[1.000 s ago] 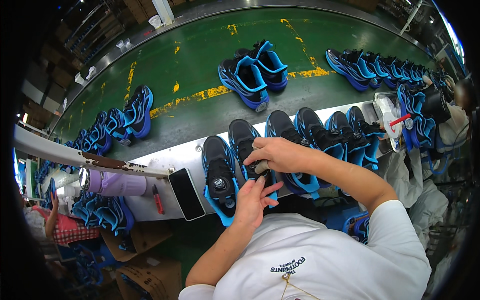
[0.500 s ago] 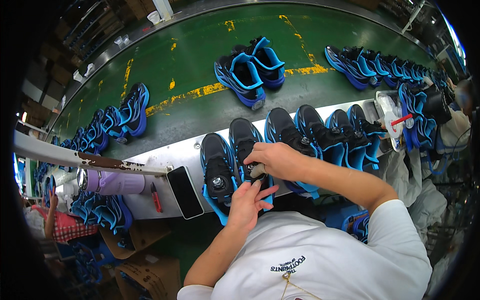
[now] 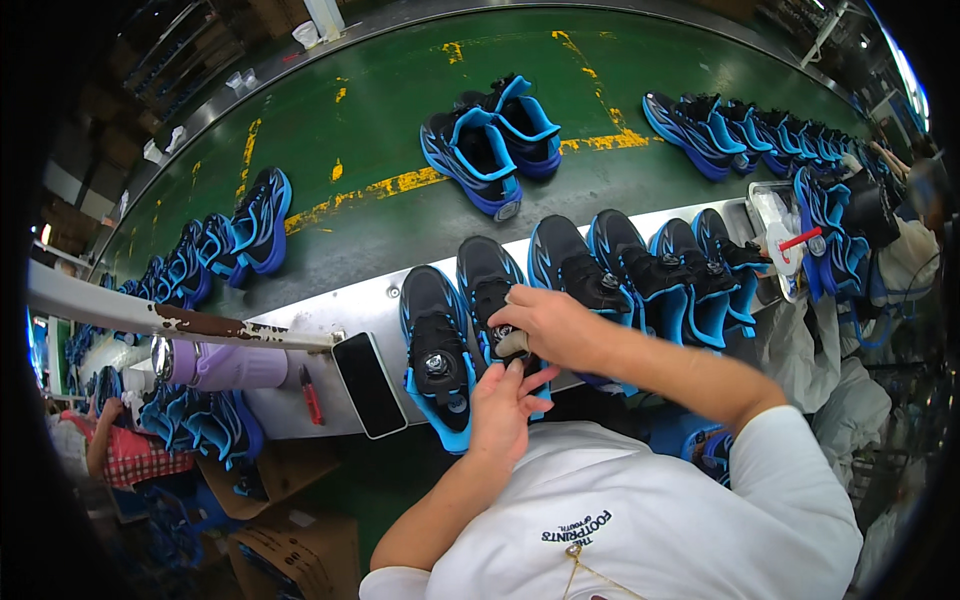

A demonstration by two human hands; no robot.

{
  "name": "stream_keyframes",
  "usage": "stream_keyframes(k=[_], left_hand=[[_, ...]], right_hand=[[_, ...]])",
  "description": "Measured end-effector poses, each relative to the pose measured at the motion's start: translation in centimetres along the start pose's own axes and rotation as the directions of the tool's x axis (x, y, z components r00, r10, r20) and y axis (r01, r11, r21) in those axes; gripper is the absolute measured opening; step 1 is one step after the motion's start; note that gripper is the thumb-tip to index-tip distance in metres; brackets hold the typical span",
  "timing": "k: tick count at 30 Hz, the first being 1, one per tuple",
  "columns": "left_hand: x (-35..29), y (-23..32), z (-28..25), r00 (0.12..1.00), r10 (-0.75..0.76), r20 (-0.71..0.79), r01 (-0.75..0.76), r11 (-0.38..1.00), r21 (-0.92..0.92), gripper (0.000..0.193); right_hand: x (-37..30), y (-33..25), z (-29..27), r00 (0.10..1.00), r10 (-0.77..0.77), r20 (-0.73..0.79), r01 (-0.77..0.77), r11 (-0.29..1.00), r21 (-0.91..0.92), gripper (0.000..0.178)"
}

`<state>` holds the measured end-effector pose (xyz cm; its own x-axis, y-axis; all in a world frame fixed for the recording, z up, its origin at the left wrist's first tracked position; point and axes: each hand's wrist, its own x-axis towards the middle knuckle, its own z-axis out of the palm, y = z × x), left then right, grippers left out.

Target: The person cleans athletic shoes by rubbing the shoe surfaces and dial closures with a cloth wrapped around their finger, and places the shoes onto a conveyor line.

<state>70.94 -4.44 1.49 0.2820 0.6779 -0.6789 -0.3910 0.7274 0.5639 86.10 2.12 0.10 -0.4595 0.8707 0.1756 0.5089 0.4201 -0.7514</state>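
A black sneaker [image 3: 487,262] with light-blue trim and a round lace dial lies toe-away on the metal ledge in front of me. My right hand [image 3: 548,322] bends over its upper, fingers pinched at the dial, with a pale cover on one finger. My left hand [image 3: 500,412] is at the ankle opening, thumb and forefinger pinching the shoe's tongue edge, the other fingers loosely bent. The exact grip is partly hidden by the fingers. Touching it on the left is a matching sneaker [image 3: 433,325] with its dial facing up. Another sneaker [image 3: 560,250] stands to the right, partly behind my right forearm.
More sneakers [image 3: 665,262] line the metal ledge [image 3: 285,400]. Left of them lie a phone [image 3: 369,385], a red cutter [image 3: 311,395] and a lilac flask [image 3: 240,366], below a metal bar [image 3: 180,320]. Beyond, a green conveyor [image 3: 370,110] carries a sneaker pair [image 3: 490,150]. A tray [image 3: 775,225] sits right.
My left fingers have drawn closer together at the shoe's opening, and my right hand has shifted slightly. The shoes on the conveyor have crept left. At far left, another person's hand has lowered.
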Motion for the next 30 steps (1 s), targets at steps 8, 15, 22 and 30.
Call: stream_keyframes(k=[8, 15, 22, 30], left_hand=[[-2.4, 4.2, -0.6, 0.97, -0.172, 0.174, 0.085, 0.903, 0.421, 0.032], [0.2, 7.0, -4.1, 0.54, 0.643, 0.543, -0.459, -0.316, 0.83, 0.029], [0.1, 7.4, -4.5, 0.658, 0.643, 0.392, -0.443, -0.09, 0.892, 0.035], [0.1, 8.0, -5.0, 0.769, 0.47, 0.433, -0.518, 0.061, 0.853, 0.041]], right_hand=[[-0.4, -0.6, -1.1, 0.987, 0.112, -0.114, -0.105, 0.992, 0.069, 0.022], [2.3, -2.2, -3.9, 0.967, 0.186, -0.172, -0.163, 0.976, 0.142, 0.023], [3.7, -0.7, -2.2, 0.988, 0.145, -0.046, -0.135, 0.975, 0.174, 0.022], [7.8, 2.0, 4.5, 0.991, 0.13, 0.039, -0.126, 0.987, -0.105, 0.041]])
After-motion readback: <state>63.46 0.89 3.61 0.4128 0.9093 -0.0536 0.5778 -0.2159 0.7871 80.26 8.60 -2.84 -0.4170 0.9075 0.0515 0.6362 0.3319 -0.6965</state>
